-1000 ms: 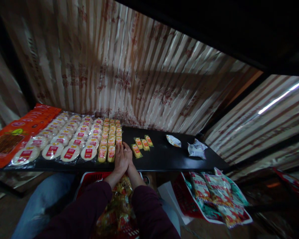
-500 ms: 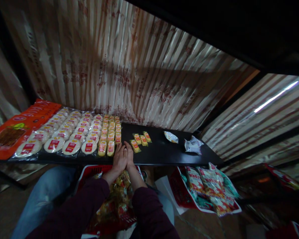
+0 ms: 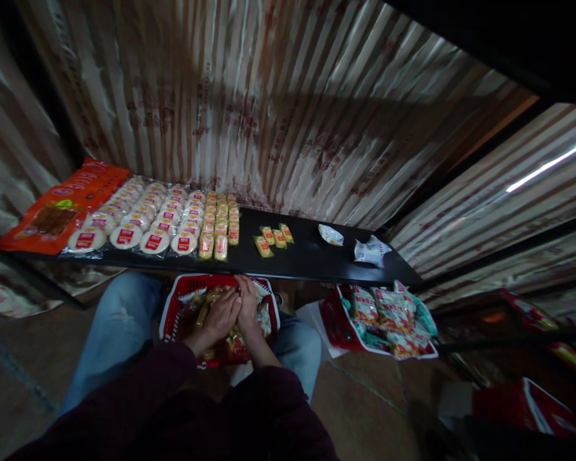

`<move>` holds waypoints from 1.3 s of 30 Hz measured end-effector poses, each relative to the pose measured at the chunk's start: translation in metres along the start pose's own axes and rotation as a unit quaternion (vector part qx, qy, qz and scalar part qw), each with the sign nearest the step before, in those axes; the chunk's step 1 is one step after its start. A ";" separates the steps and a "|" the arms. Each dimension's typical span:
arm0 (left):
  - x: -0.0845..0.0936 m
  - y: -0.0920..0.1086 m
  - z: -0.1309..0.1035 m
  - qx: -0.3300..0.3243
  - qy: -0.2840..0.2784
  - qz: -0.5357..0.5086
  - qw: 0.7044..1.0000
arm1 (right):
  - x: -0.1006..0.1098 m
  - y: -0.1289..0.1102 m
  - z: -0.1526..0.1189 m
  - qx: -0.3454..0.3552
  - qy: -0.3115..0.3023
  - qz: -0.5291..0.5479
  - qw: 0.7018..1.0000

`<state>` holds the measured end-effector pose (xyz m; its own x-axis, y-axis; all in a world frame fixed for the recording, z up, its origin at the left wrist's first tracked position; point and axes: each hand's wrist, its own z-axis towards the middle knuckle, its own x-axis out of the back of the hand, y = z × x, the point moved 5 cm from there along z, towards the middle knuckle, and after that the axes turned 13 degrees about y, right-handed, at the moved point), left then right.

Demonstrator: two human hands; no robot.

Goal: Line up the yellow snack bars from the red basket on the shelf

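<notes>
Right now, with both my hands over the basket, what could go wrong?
Raising your left hand or right hand from the red basket might bump the shelf just ahead. A sleeve could nudge the front round crackers, which lie near its edge. The bags heaped in the other basket might slip over its rim.

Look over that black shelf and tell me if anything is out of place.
Yes: four small yellow packs lie loose and slanted on the black shelf, right of the straight columns of similar packs. Farther right, a white packet and crumpled-looking white packaging lie askew, outside any row.
</notes>
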<state>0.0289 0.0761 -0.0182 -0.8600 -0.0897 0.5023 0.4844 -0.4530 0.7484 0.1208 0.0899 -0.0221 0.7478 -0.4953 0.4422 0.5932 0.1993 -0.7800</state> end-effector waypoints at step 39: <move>-0.008 -0.111 -0.056 0.447 0.040 -0.233 0.863 | -0.023 0.061 -0.060 -0.100 -0.067 -0.100 0.988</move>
<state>-0.0272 0.0774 -0.1298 -0.9857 -0.1603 0.0517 -0.0179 0.4047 0.9143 0.1213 0.0630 -0.1061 0.6625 -0.3884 0.6405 0.6723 -0.0686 -0.7371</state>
